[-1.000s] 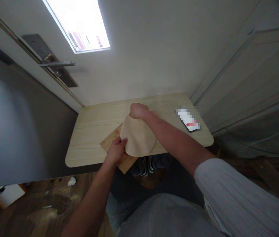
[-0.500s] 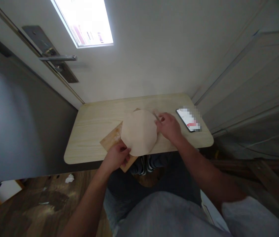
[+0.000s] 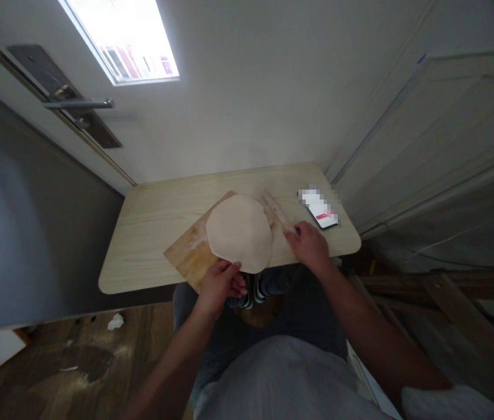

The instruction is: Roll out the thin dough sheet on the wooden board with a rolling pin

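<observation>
A round flat sheet of dough (image 3: 240,232) lies partly on a wooden cutting board (image 3: 192,252), covering its right part and reaching past the table's front edge. My left hand (image 3: 224,282) is at the sheet's near edge, pinching it between thumb and fingers. In my right hand (image 3: 310,246) is the near end of a floury rolling pin (image 3: 276,211), which slants away to the upper left beside the dough's right edge. Part of the board is hidden under the dough.
The narrow pale table (image 3: 150,213) stands against a door with a metal handle (image 3: 81,104). A phone (image 3: 320,209) lies at the table's right. On the floor at the lower left is a crumpled white scrap (image 3: 115,321). A wooden frame (image 3: 443,286) is at the right.
My right hand has drawn back toward me with the rolling pin, which now shows more of its length. My left hand has shifted right along the dough's near edge, and more of the board shows.
</observation>
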`<state>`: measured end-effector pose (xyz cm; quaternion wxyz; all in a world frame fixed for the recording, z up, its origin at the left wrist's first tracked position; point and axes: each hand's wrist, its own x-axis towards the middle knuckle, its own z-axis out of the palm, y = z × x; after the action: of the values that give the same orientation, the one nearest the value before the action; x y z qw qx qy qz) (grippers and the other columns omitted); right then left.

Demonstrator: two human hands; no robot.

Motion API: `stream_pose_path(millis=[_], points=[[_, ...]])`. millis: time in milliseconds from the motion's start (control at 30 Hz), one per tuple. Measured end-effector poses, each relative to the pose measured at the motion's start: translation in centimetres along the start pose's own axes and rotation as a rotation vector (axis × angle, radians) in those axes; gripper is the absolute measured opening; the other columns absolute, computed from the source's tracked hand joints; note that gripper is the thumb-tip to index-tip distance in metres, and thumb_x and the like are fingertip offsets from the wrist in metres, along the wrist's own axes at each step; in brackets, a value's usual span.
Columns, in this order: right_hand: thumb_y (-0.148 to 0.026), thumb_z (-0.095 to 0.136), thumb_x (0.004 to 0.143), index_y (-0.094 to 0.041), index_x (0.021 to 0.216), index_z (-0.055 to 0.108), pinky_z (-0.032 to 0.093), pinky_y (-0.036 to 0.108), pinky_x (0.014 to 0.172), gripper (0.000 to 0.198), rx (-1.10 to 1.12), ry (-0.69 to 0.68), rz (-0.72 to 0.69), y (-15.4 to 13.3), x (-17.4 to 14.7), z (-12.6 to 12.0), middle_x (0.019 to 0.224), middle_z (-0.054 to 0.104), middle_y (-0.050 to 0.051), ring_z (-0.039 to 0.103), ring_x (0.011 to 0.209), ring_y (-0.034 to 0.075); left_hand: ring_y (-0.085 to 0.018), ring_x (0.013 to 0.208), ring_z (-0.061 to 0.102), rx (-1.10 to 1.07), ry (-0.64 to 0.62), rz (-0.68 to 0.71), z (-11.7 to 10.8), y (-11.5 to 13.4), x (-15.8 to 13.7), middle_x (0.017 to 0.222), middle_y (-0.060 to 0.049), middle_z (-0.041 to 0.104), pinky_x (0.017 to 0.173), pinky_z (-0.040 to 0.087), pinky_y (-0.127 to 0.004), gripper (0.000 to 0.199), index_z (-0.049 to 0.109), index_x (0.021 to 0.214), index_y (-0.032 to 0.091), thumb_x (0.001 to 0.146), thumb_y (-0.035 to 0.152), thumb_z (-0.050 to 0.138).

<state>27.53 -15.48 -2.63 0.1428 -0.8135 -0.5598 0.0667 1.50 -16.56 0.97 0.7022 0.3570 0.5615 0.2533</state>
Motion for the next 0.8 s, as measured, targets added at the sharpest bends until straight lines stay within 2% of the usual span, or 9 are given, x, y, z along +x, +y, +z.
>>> stream_pose_path(millis=[100, 167, 300, 400, 500, 567, 633, 700, 800], points=[[-0.047, 0.052, 0.097, -0.017, 0.103, 0.062, 0.042, 0.033, 0.075, 0.032, 0.066, -0.05, 0.023, -0.1, -0.1, -0.5, 0.099, 0.071, 0.013, 0.065, 0.093, 0.027, -0.013, 0.043, 0.062, -0.028, -0.006, 0.0, 0.9, -0.2, -0.2, 0.058, 0.003, 0.064, 0.04, 0.046, -0.02, 0.033, 0.054, 0.085, 0.02, 0.077, 0.048, 0.068], [-0.047, 0.052, 0.097, -0.017, 0.106, 0.06, 0.042, 0.032, 0.072, 0.032, 0.148, -0.094, 0.065, -0.4, -0.1, -0.8, 0.099, 0.072, 0.011, 0.067, 0.091, 0.026, -0.013, 0.044, 0.063, 0.064, -0.018, -0.012, 0.6, 0.0, -0.4, 0.059, 0.003, 0.064, 0.038, 0.042, -0.019, 0.031, 0.055, 0.086, 0.02, 0.079, 0.048, 0.066], [-0.047, 0.054, 0.095, -0.018, 0.111, 0.058, 0.043, 0.031, 0.069, 0.032, 0.216, -0.116, 0.117, -1.4, 0.4, -1.0, 0.102, 0.073, 0.012, 0.068, 0.091, 0.027, -0.013, 0.042, 0.06, 0.474, -0.031, -0.035, -2.1, 1.4, -0.7, 0.06, 0.001, 0.065, 0.037, 0.034, -0.02, 0.027, 0.061, 0.084, 0.018, 0.082, 0.045, 0.062], [-0.046, 0.054, 0.096, -0.018, 0.111, 0.057, 0.043, 0.033, 0.067, 0.032, 0.188, -0.094, 0.129, -1.8, 0.8, -0.9, 0.1, 0.073, 0.015, 0.069, 0.089, 0.03, -0.013, 0.045, 0.059, 0.703, 0.068, 0.129, -4.4, 3.7, 0.8, 0.056, 0.001, 0.064, 0.048, 0.043, -0.024, 0.025, 0.064, 0.077, 0.018, 0.084, 0.043, 0.059], [-0.045, 0.054, 0.095, -0.018, 0.11, 0.057, 0.043, 0.033, 0.066, 0.031, 0.202, -0.071, 0.126, -1.7, 0.6, -0.7, 0.098, 0.073, 0.015, 0.069, 0.087, 0.03, -0.017, 0.063, 0.065, 0.853, 0.214, 0.379, -5.1, 6.8, 4.8, 0.067, -0.004, 0.069, 0.062, 0.047, -0.028, 0.029, 0.066, 0.075, 0.019, 0.085, 0.045, 0.058], [-0.044, 0.055, 0.095, -0.019, 0.109, 0.057, 0.044, 0.032, 0.066, 0.029, 0.252, -0.049, 0.128, -1.4, 0.1, -0.5, 0.096, 0.073, 0.013, 0.069, 0.087, 0.029, -0.022, 0.082, 0.068, 0.963, 0.243, 0.484, -4.4, 9.0, 8.4, 0.089, -0.009, 0.074, 0.074, 0.05, -0.032, 0.03, 0.07, 0.091, 0.018, 0.085, 0.045, 0.059], [-0.044, 0.055, 0.094, -0.02, 0.107, 0.057, 0.045, 0.032, 0.067, 0.027, 0.329, -0.017, 0.137, -0.9, -0.5, -0.4, 0.093, 0.072, 0.011, 0.068, 0.086, 0.027, -0.027, 0.109, 0.063, 1.158, 0.188, 0.601, -2.9, 10.9, 12.1, 0.12, -0.014, 0.069, 0.093, 0.047, -0.037, 0.037, 0.071, 0.109, 0.017, 0.084, 0.043, 0.062], [-0.045, 0.055, 0.093, -0.02, 0.104, 0.057, 0.046, 0.031, 0.068, 0.027, 0.41, 0.023, 0.144, -0.3, -1.1, -0.3, 0.091, 0.072, 0.009, 0.068, 0.084, 0.025, -0.033, 0.133, 0.048, 1.338, 0.11, 0.72, -1.1, 12.6, 15.4, 0.143, -0.016, 0.057, 0.111, 0.034, -0.044, 0.052, 0.066, 0.126, 0.017, 0.083, 0.047, 0.064], [-0.047, 0.054, 0.093, -0.021, 0.102, 0.057, 0.045, 0.031, 0.067, 0.028, 0.453, 0.057, 0.167, 0.6, -1.7, -0.4, 0.088, 0.071, 0.008, 0.067, 0.081, 0.025, -0.038, 0.138, 0.041, 1.47, -0.047, 0.635, 1.3, 14.6, 18.8, 0.147, -0.015, 0.054, 0.113, 0.028, -0.052, 0.058, 0.065, 0.129, 0.02, 0.08, 0.052, 0.066]])
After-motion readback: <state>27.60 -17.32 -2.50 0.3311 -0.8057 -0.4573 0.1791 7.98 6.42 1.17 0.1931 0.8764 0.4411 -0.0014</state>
